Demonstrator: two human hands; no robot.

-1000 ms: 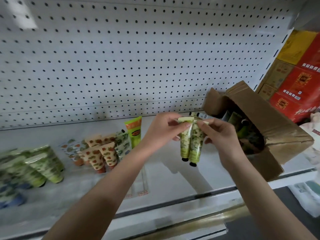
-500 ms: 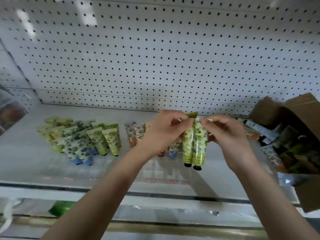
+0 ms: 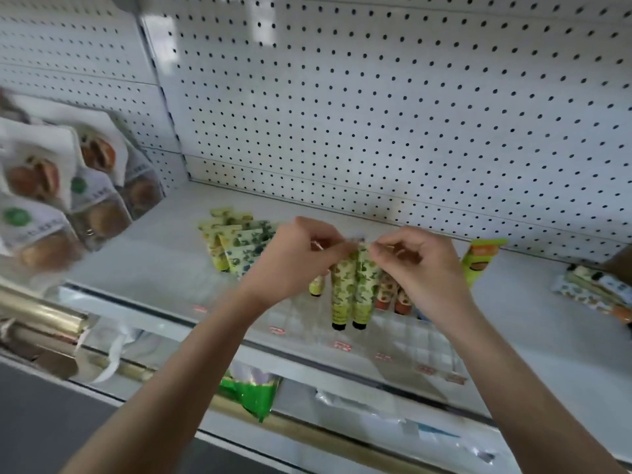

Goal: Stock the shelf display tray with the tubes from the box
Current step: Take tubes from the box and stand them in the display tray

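While left hand and right hand pinch their top ends, two green tubes hang caps-down.

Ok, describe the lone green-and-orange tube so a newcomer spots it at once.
Start at the white pegboard back wall and drop to the shelf below it. Just right of the right hand pinching two leaf-print tubes, a bright green tube stands alone near the wall. Unlike the pale tubes lying to the left, it is upright, with an orange band near its top.

left hand | curled in pinch grip; right hand | curled in pinch grip; hands close together; forearms extended forward
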